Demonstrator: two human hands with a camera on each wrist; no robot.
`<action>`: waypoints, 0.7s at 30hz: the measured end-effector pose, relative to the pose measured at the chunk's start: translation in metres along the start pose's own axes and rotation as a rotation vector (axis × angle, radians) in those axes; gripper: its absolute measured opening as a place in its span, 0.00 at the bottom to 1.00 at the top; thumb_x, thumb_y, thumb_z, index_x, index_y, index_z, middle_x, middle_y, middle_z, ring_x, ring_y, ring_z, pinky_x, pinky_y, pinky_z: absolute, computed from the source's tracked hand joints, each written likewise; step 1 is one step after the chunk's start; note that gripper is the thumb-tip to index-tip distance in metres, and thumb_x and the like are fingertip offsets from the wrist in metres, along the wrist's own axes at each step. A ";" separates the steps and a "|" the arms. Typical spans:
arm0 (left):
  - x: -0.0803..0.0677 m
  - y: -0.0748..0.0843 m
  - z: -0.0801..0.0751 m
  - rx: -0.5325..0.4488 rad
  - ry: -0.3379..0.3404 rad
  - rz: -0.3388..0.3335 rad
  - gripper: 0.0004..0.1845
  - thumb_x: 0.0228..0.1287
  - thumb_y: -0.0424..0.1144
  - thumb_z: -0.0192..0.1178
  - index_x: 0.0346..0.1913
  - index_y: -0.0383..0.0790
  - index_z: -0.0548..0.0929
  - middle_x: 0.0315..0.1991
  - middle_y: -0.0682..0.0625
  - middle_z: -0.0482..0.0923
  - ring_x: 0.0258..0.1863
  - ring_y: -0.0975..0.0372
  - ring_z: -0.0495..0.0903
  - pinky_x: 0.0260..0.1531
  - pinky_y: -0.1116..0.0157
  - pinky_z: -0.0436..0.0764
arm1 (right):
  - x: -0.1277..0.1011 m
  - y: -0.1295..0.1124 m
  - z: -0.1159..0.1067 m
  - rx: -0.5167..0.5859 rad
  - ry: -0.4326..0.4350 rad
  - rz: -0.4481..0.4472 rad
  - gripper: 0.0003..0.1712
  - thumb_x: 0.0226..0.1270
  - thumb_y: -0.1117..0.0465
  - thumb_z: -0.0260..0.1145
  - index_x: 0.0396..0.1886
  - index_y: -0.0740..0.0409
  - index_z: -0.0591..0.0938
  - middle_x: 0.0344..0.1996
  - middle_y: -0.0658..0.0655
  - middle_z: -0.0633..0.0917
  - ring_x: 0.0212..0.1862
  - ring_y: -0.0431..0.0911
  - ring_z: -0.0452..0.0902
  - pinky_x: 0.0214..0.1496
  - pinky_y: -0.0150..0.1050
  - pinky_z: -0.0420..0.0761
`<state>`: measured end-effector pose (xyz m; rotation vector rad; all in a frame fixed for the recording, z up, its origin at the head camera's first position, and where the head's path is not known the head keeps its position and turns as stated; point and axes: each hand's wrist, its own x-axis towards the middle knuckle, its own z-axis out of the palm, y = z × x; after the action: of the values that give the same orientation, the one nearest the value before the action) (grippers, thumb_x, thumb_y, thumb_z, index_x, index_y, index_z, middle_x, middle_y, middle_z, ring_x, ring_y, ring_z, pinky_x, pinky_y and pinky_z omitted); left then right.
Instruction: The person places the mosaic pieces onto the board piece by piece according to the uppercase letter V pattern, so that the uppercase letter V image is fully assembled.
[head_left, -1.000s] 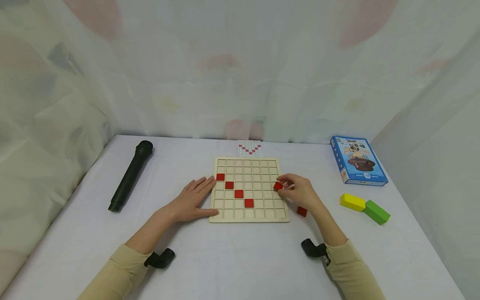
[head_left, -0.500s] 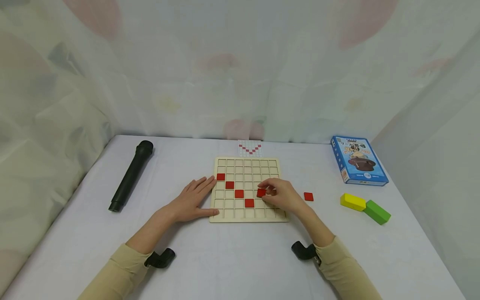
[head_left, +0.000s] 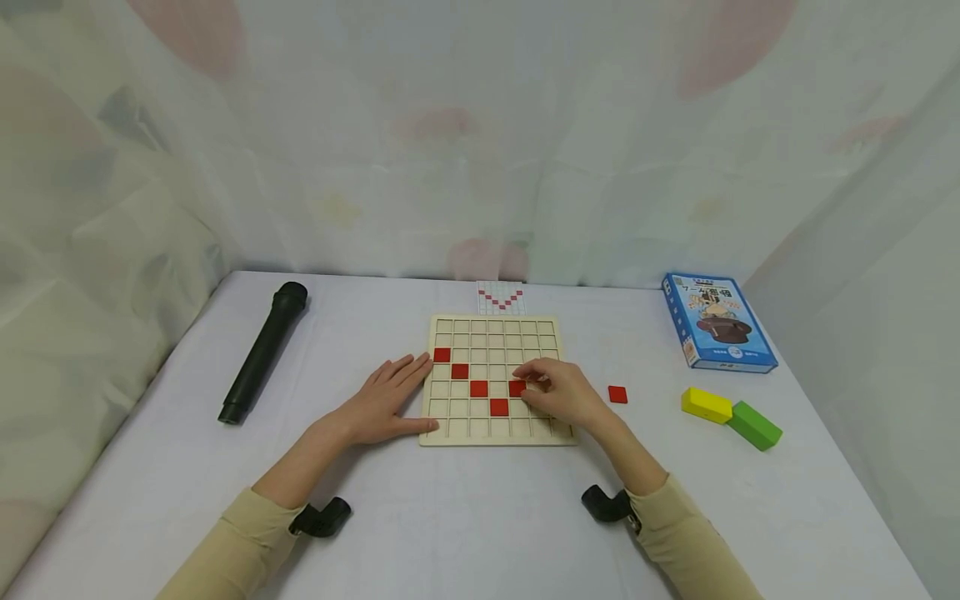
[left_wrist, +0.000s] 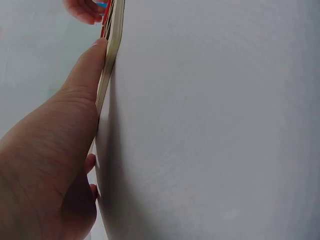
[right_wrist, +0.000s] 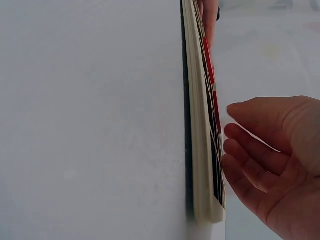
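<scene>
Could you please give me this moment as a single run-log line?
left hand: flat, steadying grid board | right hand: fingertips on red tile in board | tiles in board: five | spare tile: on table, right of board

I read this as a staged recording booth, not a lived-in room. Thin pale curtains [head_left: 480,142] with faint pink blotches close in the table [head_left: 465,525] along its back and both side edges. A white cloth covers the table. Props sit spread out: a black cylinder [head_left: 262,352] near the left edge, a blue game box [head_left: 717,321] at the back right corner, yellow block [head_left: 706,404] and green block [head_left: 753,424] by the right edge, and a wooden grid board [head_left: 497,333] mid-table.
</scene>
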<state>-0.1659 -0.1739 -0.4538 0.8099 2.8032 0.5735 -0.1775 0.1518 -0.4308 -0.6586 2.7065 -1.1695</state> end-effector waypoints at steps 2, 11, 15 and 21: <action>0.000 0.000 0.000 0.001 -0.001 0.001 0.55 0.58 0.69 0.59 0.78 0.41 0.51 0.78 0.48 0.46 0.76 0.50 0.43 0.72 0.47 0.42 | -0.003 0.001 -0.003 0.014 0.031 0.011 0.13 0.65 0.65 0.67 0.49 0.57 0.84 0.45 0.51 0.84 0.48 0.47 0.78 0.50 0.42 0.81; 0.000 0.000 0.000 0.004 -0.002 -0.003 0.55 0.58 0.69 0.59 0.78 0.41 0.50 0.78 0.48 0.45 0.76 0.51 0.43 0.72 0.48 0.42 | -0.027 0.019 -0.031 -0.063 0.126 0.056 0.10 0.67 0.65 0.65 0.46 0.56 0.85 0.49 0.55 0.84 0.54 0.52 0.77 0.56 0.52 0.77; 0.000 -0.001 0.000 0.003 -0.001 -0.001 0.55 0.58 0.70 0.58 0.78 0.42 0.50 0.78 0.49 0.45 0.76 0.51 0.43 0.72 0.48 0.42 | -0.043 0.033 -0.045 -0.100 0.130 0.106 0.12 0.65 0.67 0.64 0.48 0.57 0.84 0.50 0.57 0.83 0.48 0.53 0.77 0.52 0.52 0.79; 0.000 0.000 0.000 0.004 0.000 0.000 0.55 0.58 0.69 0.59 0.78 0.42 0.50 0.78 0.49 0.45 0.76 0.51 0.43 0.72 0.48 0.42 | -0.062 0.047 -0.063 -0.144 0.124 0.183 0.16 0.62 0.72 0.63 0.50 0.59 0.83 0.50 0.61 0.82 0.50 0.58 0.75 0.55 0.57 0.77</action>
<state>-0.1656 -0.1742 -0.4536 0.8106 2.8058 0.5678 -0.1552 0.2490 -0.4244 -0.3550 2.9013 -1.0116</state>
